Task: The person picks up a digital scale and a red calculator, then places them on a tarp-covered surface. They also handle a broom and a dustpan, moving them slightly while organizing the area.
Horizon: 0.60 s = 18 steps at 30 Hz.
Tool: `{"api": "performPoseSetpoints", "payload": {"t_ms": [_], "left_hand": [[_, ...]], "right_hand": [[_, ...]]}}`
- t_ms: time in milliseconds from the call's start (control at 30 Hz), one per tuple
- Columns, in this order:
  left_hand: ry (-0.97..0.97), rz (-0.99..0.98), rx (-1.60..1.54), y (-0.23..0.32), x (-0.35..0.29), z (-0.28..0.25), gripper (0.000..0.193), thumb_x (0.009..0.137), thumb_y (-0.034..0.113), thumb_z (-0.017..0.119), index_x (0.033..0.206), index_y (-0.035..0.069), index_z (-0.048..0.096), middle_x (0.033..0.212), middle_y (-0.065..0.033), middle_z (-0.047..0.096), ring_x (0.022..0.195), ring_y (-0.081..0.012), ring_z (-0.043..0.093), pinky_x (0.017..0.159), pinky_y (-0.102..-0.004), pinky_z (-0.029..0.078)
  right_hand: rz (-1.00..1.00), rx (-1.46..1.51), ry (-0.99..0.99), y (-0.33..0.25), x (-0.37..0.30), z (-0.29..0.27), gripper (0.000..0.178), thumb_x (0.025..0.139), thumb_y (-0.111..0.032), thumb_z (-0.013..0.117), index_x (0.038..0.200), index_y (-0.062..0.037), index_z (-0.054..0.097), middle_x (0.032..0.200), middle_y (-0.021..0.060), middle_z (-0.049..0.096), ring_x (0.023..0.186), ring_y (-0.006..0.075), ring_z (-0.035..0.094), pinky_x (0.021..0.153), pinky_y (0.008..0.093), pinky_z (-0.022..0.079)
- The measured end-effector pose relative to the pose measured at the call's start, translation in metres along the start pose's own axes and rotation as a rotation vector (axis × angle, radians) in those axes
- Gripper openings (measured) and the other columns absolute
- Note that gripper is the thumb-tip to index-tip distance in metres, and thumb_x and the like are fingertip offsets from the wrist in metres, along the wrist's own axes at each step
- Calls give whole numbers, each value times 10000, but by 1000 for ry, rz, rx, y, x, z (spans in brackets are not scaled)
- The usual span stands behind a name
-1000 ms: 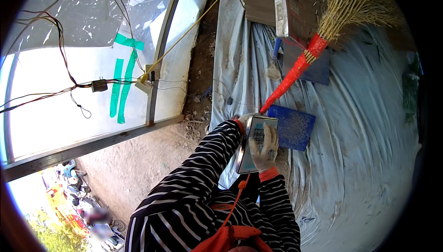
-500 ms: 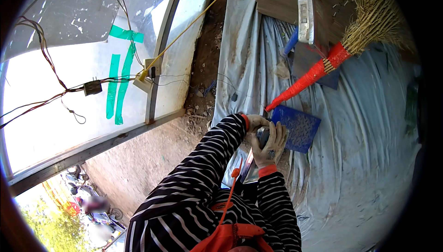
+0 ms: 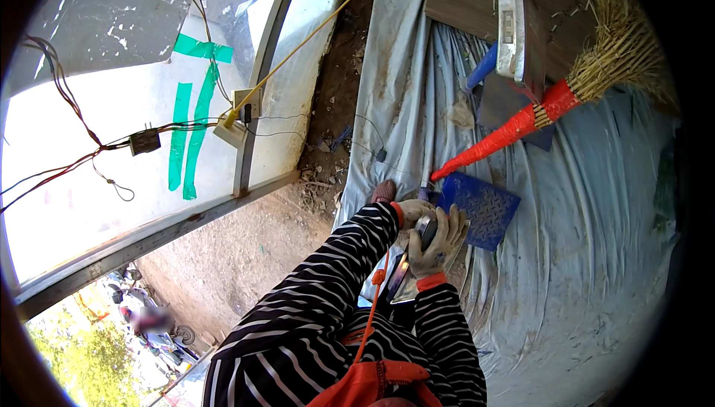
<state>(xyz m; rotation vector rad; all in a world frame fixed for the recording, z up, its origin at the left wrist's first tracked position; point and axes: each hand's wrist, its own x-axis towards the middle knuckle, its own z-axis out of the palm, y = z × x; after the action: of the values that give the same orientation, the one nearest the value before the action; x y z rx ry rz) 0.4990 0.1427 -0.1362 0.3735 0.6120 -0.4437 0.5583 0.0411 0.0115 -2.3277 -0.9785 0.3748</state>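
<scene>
Fingers: both gloved hands are gripping the metal tin (image 3: 408, 273).
Left hand (image 3: 412, 212): clutching its top.
Right hand (image 3: 438, 242): wrapping its side.
Tin: hovering just beside the blue plate (image 3: 479, 210).
Broom (image 3: 551, 105): lying beyond that plate.

Black-and-white striped sleeves, pale gloves with orange cuffs, orange cord

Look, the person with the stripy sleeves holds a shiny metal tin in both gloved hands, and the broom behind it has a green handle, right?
Not quite. In the head view the broom has a red-orange handle, not green. The rest holds: both gloved hands, left and right, hold the shiny metal tin.
</scene>
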Motion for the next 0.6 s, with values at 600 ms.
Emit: {"api": "performPoseSetpoints", "payload": {"t_ms": [600], "left_hand": [[32, -66, 170, 7, 0, -3, 191, 858, 133, 622, 996, 3, 643, 920, -62, 658, 836, -154, 613, 774, -313, 500]], "right_hand": [[-16, -3, 33, 4, 2, 6, 643, 750, -400, 595, 1288, -89, 433, 1359, 202, 391, 1306, 437, 295, 1071, 606, 176]]}}
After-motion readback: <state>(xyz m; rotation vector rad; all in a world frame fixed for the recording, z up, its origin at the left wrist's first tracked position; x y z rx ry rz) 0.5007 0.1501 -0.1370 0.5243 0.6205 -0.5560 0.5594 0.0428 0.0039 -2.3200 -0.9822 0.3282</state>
